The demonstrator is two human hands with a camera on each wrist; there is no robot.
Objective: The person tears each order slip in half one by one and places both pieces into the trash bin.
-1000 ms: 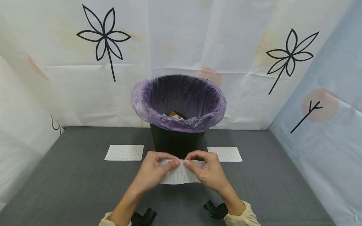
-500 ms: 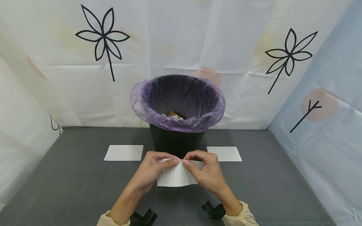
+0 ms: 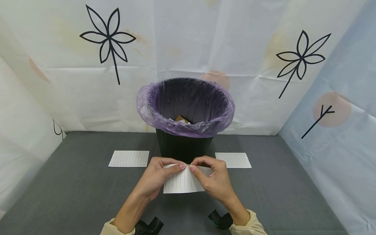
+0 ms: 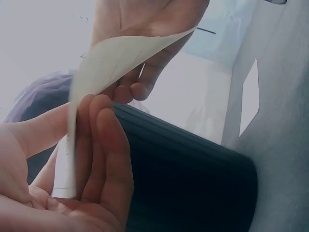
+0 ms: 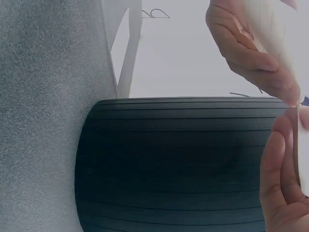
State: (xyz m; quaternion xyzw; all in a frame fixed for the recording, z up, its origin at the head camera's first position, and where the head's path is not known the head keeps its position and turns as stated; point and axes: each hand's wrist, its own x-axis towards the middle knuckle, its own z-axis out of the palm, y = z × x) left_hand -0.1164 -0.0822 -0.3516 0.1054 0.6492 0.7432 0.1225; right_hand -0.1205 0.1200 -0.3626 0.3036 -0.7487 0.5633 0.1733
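A white lined slip of paper (image 3: 182, 183) is stretched between both hands in front of the bin. My left hand (image 3: 158, 178) pinches its top edge between thumb and fingers, left of the middle. Close beside it, my right hand (image 3: 215, 178) pinches the same edge, the two thumb tips almost meeting. In the left wrist view the paper (image 4: 116, 63) bends in a curve between the hands. No tear can be made out. On the grey table lie two similar lined slips, one to the left (image 3: 129, 159) and one to the right (image 3: 234, 160).
Just beyond the hands stands a black ribbed bin (image 3: 185, 147) with a purple plastic liner (image 3: 188, 129) folded over its rim. Bits of paper and a brown piece (image 3: 181, 118) lie inside it. Patterned cloth walls (image 3: 188, 39) enclose the grey table (image 3: 88, 195).
The held paper's lower edge has swung slightly toward me and left, and the printed marks along its top edge no longer show. Both hands have barely moved and keep their pinch.
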